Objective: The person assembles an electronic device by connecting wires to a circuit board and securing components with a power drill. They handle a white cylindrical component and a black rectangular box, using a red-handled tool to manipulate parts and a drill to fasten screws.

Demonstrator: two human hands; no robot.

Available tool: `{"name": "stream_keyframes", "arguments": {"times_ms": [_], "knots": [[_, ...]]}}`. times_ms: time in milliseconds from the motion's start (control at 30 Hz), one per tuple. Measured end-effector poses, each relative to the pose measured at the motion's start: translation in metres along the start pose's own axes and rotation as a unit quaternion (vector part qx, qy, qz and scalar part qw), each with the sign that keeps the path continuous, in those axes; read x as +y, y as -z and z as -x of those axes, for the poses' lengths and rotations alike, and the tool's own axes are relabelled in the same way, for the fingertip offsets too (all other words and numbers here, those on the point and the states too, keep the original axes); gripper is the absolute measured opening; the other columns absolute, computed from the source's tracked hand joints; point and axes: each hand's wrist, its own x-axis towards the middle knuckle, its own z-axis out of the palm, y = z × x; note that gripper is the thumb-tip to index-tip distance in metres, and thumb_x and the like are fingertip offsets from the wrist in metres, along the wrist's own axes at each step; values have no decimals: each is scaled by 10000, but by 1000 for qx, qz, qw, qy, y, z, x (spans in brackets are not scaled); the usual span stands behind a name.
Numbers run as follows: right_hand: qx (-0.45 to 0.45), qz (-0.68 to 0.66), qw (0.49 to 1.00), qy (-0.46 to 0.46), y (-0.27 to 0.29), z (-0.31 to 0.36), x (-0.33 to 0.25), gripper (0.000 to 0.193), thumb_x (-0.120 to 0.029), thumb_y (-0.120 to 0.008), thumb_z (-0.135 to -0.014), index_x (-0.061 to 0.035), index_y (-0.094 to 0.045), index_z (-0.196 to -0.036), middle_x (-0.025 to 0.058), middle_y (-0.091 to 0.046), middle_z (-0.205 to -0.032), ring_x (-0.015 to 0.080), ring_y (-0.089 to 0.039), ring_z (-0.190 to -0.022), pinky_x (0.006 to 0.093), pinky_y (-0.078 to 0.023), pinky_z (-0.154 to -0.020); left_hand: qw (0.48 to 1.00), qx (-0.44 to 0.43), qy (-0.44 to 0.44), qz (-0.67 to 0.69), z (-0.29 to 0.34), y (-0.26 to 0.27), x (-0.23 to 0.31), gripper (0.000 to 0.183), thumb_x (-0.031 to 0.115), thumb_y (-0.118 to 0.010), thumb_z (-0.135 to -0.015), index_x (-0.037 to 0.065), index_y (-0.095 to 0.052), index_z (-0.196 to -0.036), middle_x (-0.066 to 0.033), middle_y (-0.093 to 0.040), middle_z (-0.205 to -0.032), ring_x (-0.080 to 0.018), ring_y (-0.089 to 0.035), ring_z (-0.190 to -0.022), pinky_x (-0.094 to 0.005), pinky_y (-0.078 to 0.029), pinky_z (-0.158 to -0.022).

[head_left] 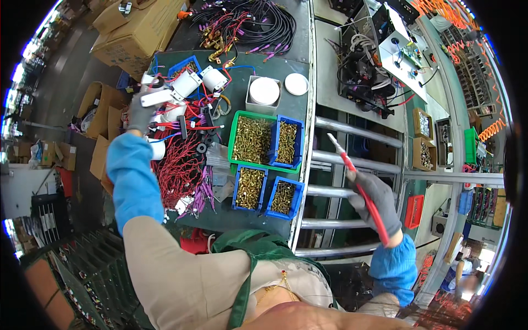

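My left hand (138, 114), in a grey glove, is closed at the left of the bench, by a flat white bar-like part (157, 98) that it appears to grip. White cylindrical components with wires, one of them a white cylinder (186, 84), lie just beyond and beside it. Over the metal rollers, my right hand (378, 201), also gloved in grey, is wrapped round a long red-handled tool (367, 201). The tool's slim metal tip points away and to the left; its exact kind is unclear.
A green tray (234, 144) and blue bins (250, 187) of small brass-coloured parts stand mid-bench. Red wires (176, 170) heap left of them; black cables (275, 27) coil at the back. A metal roller (357, 127) and an opened electrical unit (368, 71) are on the right.
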Motion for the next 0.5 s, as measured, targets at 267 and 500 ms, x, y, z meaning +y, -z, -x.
{"name": "stream_keyframes", "arguments": {"times_ms": [267, 500], "knots": [[122, -402, 891, -173, -59, -105, 37, 310, -264, -540, -917, -14, -595, -1093, 31, -591, -776, 80, -539, -642, 226, -430, -568, 989, 45, -122, 75, 14, 97, 154, 412, 198, -727, -782, 27, -574, -1125, -47, -607, -1012, -132, -579, -919, -294, -472, -834], [144, -510, 784, -323, -166, -220, 97, 243, -269, -613, -874, -41, -558, -939, 51, -591, -669, 95, -496, -508, 245, -408, -456, 984, -161, -66, 42, 65, 58, 144, 288, 136, -625, -839, 22, -564, -1096, -70, -622, -1055, -161, -601, -955, -328, -491, -827]]}}
